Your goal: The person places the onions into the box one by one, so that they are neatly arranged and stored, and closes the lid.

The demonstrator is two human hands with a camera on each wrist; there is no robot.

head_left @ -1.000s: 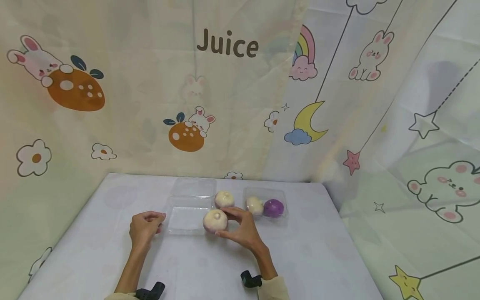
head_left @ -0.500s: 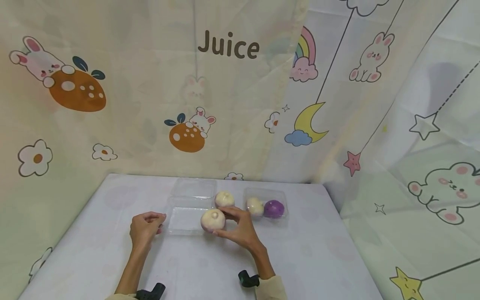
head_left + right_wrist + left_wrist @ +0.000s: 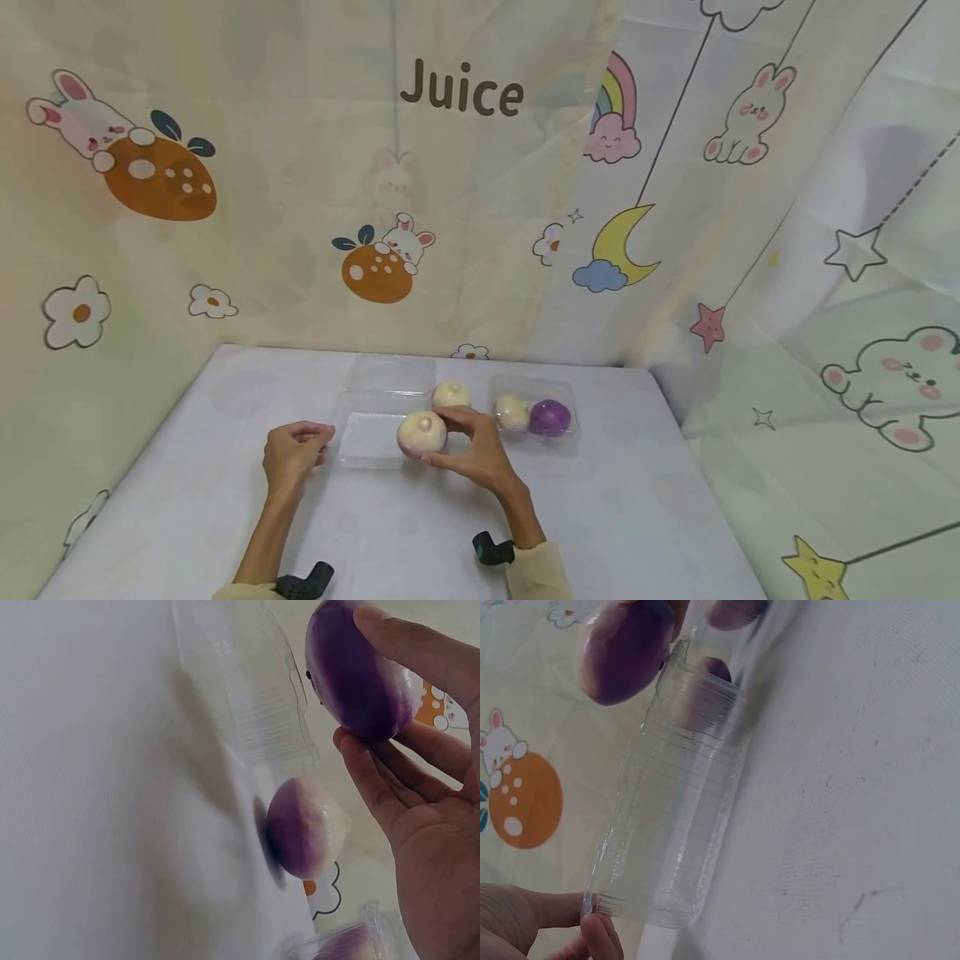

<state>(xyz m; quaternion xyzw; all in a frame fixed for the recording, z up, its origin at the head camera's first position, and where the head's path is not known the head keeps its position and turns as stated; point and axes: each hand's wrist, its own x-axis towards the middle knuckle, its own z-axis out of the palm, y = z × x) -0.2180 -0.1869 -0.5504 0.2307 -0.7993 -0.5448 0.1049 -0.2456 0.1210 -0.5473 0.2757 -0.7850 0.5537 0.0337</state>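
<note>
Held a purple-and-white vegetable (image 3: 420,434) in the right hand (image 3: 482,450), clamped between the thumb on the near side and the fingers on the far side, with open space before the palm. Suspended it over the right part of an open clear container (image 3: 367,437), with the pale, nubbed top facing up and the purple underside down. Angled the right forearm in from the lower right, bending leftward at the wrist. Pinched the container's left edge with the left hand (image 3: 291,457), fingers curled, with the forearm slanting up from the lower left. Had a second vegetable (image 3: 451,393) standing on the table (image 3: 615,492), just beyond the right fingertips, near a filled clear box (image 3: 532,386).
</note>
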